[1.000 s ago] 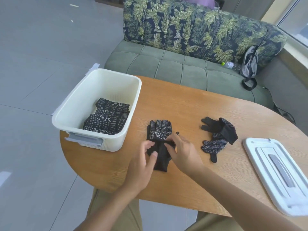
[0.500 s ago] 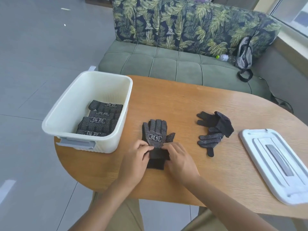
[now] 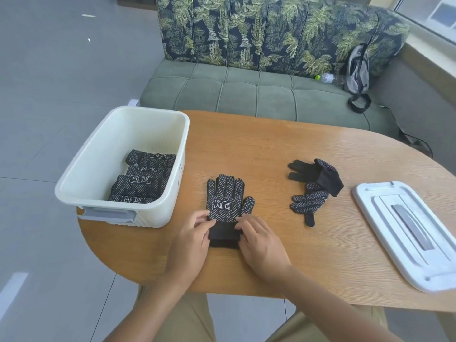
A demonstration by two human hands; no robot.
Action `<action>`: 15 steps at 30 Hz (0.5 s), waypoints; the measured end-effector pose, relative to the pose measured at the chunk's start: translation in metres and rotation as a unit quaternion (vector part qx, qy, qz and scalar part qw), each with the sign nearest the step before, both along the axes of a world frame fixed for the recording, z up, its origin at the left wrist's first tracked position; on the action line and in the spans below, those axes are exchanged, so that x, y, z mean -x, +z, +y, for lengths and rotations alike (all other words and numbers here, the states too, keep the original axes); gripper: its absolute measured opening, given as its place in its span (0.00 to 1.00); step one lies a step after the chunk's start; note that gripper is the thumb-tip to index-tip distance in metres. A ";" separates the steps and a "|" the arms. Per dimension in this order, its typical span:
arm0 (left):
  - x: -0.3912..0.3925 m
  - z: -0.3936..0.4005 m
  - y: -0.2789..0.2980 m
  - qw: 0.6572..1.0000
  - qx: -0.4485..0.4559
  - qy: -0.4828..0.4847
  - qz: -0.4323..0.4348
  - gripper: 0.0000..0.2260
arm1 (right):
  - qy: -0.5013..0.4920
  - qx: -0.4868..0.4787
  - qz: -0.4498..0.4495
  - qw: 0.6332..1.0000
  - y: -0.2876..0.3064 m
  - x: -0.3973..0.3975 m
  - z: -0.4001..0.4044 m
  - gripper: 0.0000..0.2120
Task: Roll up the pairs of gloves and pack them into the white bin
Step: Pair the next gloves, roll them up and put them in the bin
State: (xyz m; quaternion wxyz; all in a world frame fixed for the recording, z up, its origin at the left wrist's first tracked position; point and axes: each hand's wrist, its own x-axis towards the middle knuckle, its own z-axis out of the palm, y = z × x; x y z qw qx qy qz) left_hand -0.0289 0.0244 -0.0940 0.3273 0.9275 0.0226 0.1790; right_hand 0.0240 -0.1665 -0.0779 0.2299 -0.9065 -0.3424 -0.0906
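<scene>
A black dotted pair of gloves (image 3: 225, 201) lies flat on the wooden table (image 3: 271, 149), fingers pointing away from me, its plain black cuff nearest me. My left hand (image 3: 191, 239) pinches the cuff's left edge and my right hand (image 3: 261, 240) pinches its right edge. A second, crumpled pair of black gloves (image 3: 314, 187) lies loose to the right. The white bin (image 3: 98, 154) stands at the table's left end and holds several rolled glove pairs (image 3: 145, 177).
The bin's white lid (image 3: 407, 233) lies at the table's right end. A green sofa (image 3: 246, 92) with leaf-print cushions stands behind the table, with a bottle (image 3: 329, 77) and a grey bag (image 3: 357, 70) on it. Grey tiled floor lies to the left.
Both hands slid from the glove's middle down to the cuff, one on each side. The glove pair now lies flattened and straight.
</scene>
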 end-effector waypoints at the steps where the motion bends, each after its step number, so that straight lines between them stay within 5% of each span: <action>1: 0.001 0.001 0.000 1.000 -0.005 -0.002 0.002 0.16 | 0.001 0.001 -0.003 1.000 -0.001 0.001 0.000 0.10; 8: 0.000 0.008 -0.007 0.999 -0.042 -0.023 -0.001 0.20 | 0.019 0.042 -0.010 0.999 0.001 0.007 -0.008 0.15; 15: 0.000 0.022 -0.002 0.974 -0.155 -0.164 -0.017 0.25 | 0.060 0.081 -0.014 0.995 0.005 0.003 -0.009 0.19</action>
